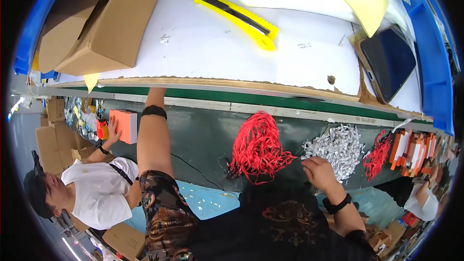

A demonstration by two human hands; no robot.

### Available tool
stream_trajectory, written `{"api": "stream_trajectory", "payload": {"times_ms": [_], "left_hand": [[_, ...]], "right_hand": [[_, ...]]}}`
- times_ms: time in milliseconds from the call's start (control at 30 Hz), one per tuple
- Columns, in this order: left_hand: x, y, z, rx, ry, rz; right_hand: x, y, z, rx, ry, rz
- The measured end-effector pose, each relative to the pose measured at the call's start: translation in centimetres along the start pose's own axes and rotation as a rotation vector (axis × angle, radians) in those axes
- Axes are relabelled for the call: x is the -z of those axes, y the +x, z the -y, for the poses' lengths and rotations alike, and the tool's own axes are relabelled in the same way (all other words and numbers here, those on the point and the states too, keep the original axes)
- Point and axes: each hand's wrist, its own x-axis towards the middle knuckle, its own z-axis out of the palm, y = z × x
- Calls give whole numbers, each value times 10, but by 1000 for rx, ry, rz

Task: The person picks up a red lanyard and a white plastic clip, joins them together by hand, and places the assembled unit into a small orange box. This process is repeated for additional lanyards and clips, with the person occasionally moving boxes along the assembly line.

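Note:
My left arm reaches forward with a black band on its wrist, and the hand itself is hidden beneath the shelf edge. My right hand (319, 171) is closed with thumb and fingertips together, at the near left side of a pile of small silver-grey pieces (338, 147). What its fingertips hold is too small to make out. Just left of them, a loose strand sticks out from a heap of red cords (258, 145) on the dark green tabletop (203, 135). A smaller bunch of red cords (378, 154) lies to the right of the silver pile.
On the shelf (193, 53) above lie a yellow utility knife (237, 17) with its blade out, a phone (386, 63) and a cardboard box (111, 29). Orange boxes (126, 126) stand at left beside a co-worker (96, 188); more orange-and-white boxes (411, 152) are at right.

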Motion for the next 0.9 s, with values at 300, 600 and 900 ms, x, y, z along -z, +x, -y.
{"api": "stream_trajectory", "payload": {"times_ms": [300,600,900], "left_hand": [[63,20,79,122,-366,261],[118,-233,-81,-338,-440,-219],[-4,-496,-82,-254,-869,210]], "right_hand": [[-1,-14,-6,-44,19,58],[-79,8,-45,-281,-15,125],[-135,47,-56,-395,-15,-121]]}}
